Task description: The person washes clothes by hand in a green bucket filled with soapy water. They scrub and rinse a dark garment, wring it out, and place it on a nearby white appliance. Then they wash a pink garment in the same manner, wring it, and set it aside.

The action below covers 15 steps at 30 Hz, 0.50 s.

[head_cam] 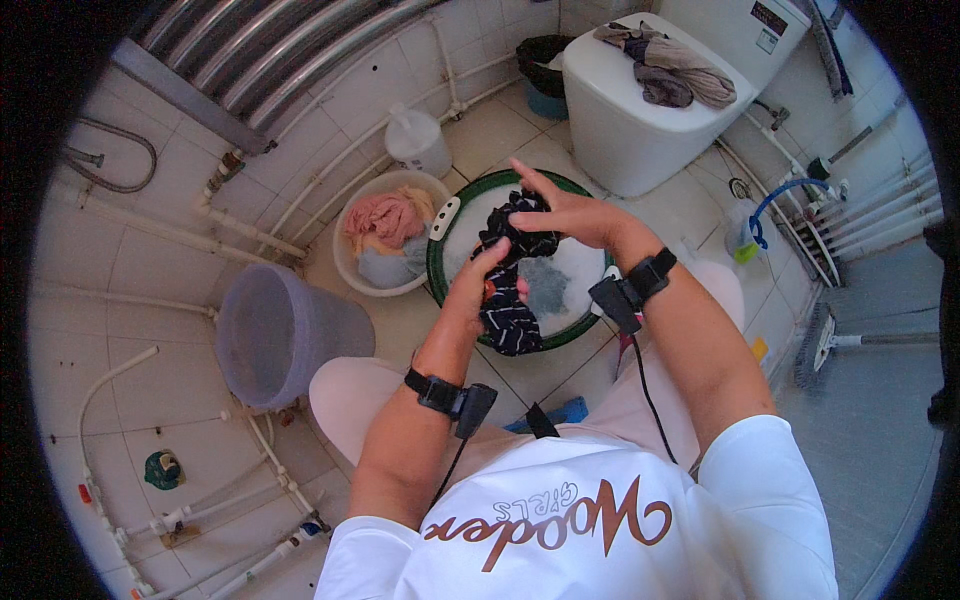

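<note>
A black garment with thin white marks point(512, 322) hangs bunched over a round green-rimmed basin point(551, 343) of sudsy water. My left hand point(484, 274) is closed around its middle, thumb on top, and the lower end drapes past the basin's near rim. Against the upper bunch lies my right hand point(574, 214), its fingers stretched out and its thumb across the cloth. Whether it grips the cloth cannot be told. White foam point(480, 225) covers much of the water, with a darker patch of water point(544, 292) below the hands.
Left of the basin, a white tub point(341, 259) holds pink, yellow and grey-blue cloths. A lavender bucket point(337, 319) stands nearer me. Behind are a lidded white container point(418, 142), a trash bin point(546, 101) and a toilet point(600, 127) with clothes point(686, 67) on its lid. A brush point(821, 341) leans at right.
</note>
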Tool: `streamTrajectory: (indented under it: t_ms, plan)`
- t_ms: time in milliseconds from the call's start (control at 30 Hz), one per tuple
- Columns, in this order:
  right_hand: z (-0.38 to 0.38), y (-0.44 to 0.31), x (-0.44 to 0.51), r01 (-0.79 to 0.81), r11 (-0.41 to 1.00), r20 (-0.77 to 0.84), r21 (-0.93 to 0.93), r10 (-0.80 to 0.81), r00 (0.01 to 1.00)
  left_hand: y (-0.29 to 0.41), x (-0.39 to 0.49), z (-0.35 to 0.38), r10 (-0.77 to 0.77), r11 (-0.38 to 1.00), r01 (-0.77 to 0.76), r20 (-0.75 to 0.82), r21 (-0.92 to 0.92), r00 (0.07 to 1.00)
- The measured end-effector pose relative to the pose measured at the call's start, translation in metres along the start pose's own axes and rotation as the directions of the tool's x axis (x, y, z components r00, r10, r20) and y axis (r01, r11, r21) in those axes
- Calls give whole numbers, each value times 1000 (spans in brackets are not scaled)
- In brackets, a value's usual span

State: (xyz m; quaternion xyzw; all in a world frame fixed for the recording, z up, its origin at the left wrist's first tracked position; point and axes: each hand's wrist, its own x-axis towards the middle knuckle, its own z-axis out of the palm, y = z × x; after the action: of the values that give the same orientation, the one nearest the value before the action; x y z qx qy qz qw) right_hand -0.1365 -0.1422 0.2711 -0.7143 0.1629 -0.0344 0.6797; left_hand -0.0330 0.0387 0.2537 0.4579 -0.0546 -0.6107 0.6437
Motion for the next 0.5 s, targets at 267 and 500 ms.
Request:
streamTrajectory:
  t_ms: [267, 500]
  plan:
    - [9, -6, 10, 206, 940, 80, 271, -235, 969, 1, -7, 5, 50, 930, 70, 313, -362, 949]
    - [21, -21, 15, 180, 973, 32, 145, -186, 982, 1, -11, 6, -58, 991, 94, 333, -93, 941]
